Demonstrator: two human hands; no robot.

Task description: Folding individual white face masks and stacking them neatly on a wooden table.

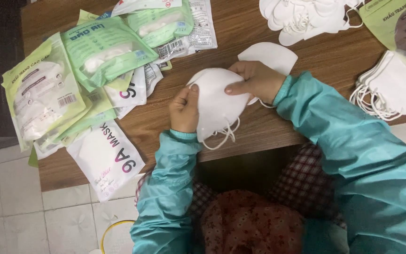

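Note:
A white folded face mask point(214, 101) lies over the near edge of a brown wooden table point(316, 51), its ear loops dangling off the front. My left hand point(184, 110) pinches the mask's left side. My right hand point(254, 81) presses on its upper right part, thumb flat on the fabric. Both arms wear teal jacket sleeves. Behind my right hand lies a second white mask point(271, 56), partly hidden by it.
Green and white mask packets point(102, 49) are heaped at the table's left, one white packet point(106, 160) hanging over the edge. Loose white masks are piled at the back point(306, 16) and stacked at the right point(395, 87). Tiled floor below.

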